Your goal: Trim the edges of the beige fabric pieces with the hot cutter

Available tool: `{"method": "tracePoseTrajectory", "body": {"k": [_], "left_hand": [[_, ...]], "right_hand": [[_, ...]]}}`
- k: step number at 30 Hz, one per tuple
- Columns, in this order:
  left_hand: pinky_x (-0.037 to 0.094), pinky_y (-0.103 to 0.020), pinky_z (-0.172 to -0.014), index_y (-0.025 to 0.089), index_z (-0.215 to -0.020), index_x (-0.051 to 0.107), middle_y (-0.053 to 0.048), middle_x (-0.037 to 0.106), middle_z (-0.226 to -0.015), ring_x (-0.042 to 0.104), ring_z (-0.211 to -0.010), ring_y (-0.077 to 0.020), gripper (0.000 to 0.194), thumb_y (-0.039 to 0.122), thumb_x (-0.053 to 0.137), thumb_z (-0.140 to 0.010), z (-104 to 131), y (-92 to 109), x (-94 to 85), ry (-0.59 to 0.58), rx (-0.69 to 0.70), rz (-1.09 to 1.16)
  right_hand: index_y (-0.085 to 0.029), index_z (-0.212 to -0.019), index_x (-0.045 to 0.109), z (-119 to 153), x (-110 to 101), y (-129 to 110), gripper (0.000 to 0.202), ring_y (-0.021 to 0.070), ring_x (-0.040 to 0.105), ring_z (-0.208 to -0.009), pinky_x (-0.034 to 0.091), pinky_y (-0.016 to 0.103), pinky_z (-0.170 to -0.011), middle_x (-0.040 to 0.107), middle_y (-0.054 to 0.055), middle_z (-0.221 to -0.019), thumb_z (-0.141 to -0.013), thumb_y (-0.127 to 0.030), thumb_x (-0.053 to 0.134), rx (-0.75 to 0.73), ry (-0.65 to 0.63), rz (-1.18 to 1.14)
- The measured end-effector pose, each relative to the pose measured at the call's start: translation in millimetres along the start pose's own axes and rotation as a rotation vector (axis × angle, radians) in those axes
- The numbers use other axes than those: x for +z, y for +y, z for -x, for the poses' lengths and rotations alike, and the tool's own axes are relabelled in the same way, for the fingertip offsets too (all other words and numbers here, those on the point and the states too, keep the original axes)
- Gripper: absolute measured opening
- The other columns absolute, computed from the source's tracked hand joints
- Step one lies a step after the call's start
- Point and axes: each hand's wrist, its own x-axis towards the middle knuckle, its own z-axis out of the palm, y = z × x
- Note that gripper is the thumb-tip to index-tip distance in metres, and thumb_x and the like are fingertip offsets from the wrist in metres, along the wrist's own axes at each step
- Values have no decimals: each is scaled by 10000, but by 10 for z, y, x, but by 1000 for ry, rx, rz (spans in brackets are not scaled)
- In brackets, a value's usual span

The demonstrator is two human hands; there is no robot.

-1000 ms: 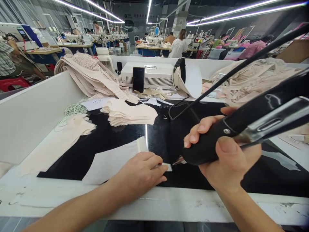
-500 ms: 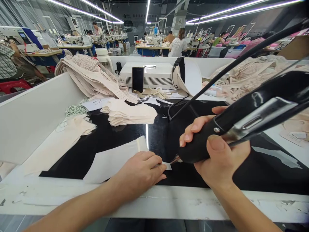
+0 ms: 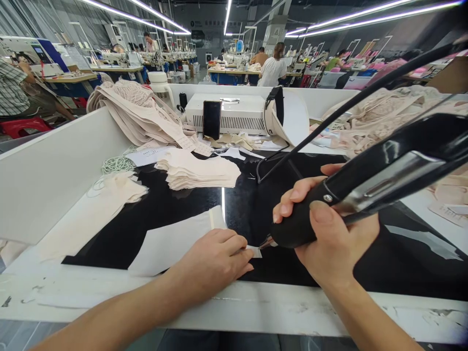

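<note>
One wht pc (image 3: 171, 239) lies partly under L hand (image 3: 219, 256) (bent, grip unclear), left of R hand (image 3: 334, 248) gripping blk tool (image 3: 360, 173).

Worktop (image 3: 278, 308): white rim, black mat (image 3: 244, 214)
Handheld tool (image 3: 365, 170): black, with a silver strip (image 3: 395, 178)
Cut piece (image 3: 170, 241) toward the front edge: plain white, cream band (image 3: 215, 218)
Stacked pieces (image 3: 201, 169) toward the back edge: plain cream
Thread (image 3: 117, 165) by the left edge: pale green

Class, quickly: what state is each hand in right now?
Left hand: on the white piece; whether it grips cannot be told.
Right hand: closed around the black handheld tool.
</note>
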Motion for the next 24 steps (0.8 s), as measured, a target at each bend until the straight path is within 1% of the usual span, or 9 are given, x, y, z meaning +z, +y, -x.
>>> {"method": "tracePoseTrajectory", "body": {"k": [2,4,9,15,18,21,24], "left_hand": [[696,-393,-955,168,-1257,800,-56,824,-1125,820,-1051,-232,281,341,597,-1343,-3,2,-5,1,0,0],[699,-393,-953,166,-1251,801,-52,818,-1124,811,-1044,-230,273,337,606,-1339,-9,6,-16,5,4,1],[699,-397,-943,162,-1256,802,-49,813,-1124,804,-1029,-238,249,320,625,-1328,-19,11,-30,19,4,5],[700,-388,-948,155,-1265,801,-49,800,-1093,802,-1010,-236,232,317,644,-1319,-24,-2,-38,15,1,35],[701,-378,-964,157,-1262,798,-58,802,-1097,806,-1017,-234,213,313,661,-1311,-14,-27,-93,-13,-15,43],[702,-377,-1011,170,-1209,799,-79,812,-1131,813,-1055,-239,224,311,656,-1310,27,-59,-178,-44,-35,40],[699,-354,-1027,176,-1170,802,-74,810,-1115,810,-1043,-226,248,280,630,-1316,89,-76,-252,-29,-54,61]], "right_hand": [[-295,-1286,786,10,-4,-30,449,168,724,-614,645,298,-475,772,-40,-896,-949,-384,1068,5,-8,-28],[-295,-1294,794,25,-11,-66,458,173,730,-624,632,292,-465,770,-36,-900,-943,-392,1071,10,-10,-54],[-297,-1276,805,72,-17,-102,485,183,730,-595,653,316,-453,785,-35,-878,-910,-416,1100,17,-12,-72],[-298,-1289,775,92,-9,-71,457,185,733,-615,670,324,-480,800,-24,-893,-962,-411,1073,22,3,4],[-302,-1269,775,89,-13,-86,483,190,732,-604,669,335,-476,808,-26,-880,-934,-444,1093,23,-1,8],[-302,-1255,789,89,-23,-112,485,190,734,-603,665,334,-477,809,-28,-871,-910,-430,1105,26,-6,-5],[-304,-1250,795,97,-35,-125,485,186,723,-606,654,325,-472,790,-30,-866,-902,-427,1110,23,-6,-6]]}}
